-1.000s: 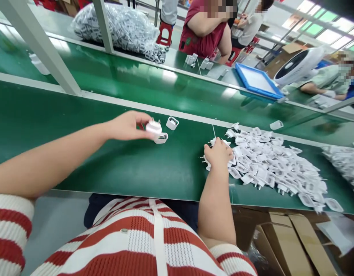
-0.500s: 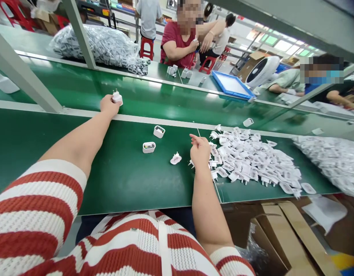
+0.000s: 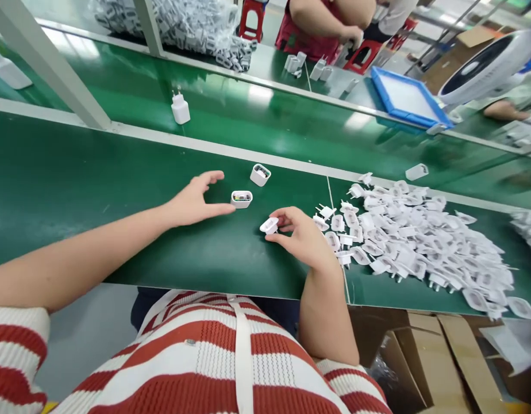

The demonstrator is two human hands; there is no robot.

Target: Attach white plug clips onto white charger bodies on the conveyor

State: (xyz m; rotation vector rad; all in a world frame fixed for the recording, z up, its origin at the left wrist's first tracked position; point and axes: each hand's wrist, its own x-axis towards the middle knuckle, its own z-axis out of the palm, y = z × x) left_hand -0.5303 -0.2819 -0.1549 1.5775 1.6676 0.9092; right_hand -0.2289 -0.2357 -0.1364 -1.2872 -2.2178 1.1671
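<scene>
We find the right hand [image 3: 299, 234] pinching a white pin cap [image 3: 269, 226] between thumb and fingers, over the green bench [image 3: 192, 259]. The left hand [image 3: 192, 200] is spread and grasps nothing, thumb tip at the nearer uncapped housing [image 3: 242, 199]; contact we cannot confirm. We note a second housing [image 3: 260, 175] just beyond, and a cap pile [image 3: 420, 241] to the right.

The surface [image 3: 196, 264] is deep green, divided by an off-white rail [image 3: 214, 148]. The heaped plug tops [image 3: 412, 241], the whole plug [image 3: 180, 110], the far case [image 3: 260, 180] and the near case [image 3: 241, 204] are white, the near one flecked green and yellow inside. The shirt [image 3: 218, 368] has brick-red and white stripes. The tray [image 3: 381, 86] is blue-rimmed, the stool [image 3: 250, 6] red, the cardboard [image 3: 459, 345] brown.
</scene>
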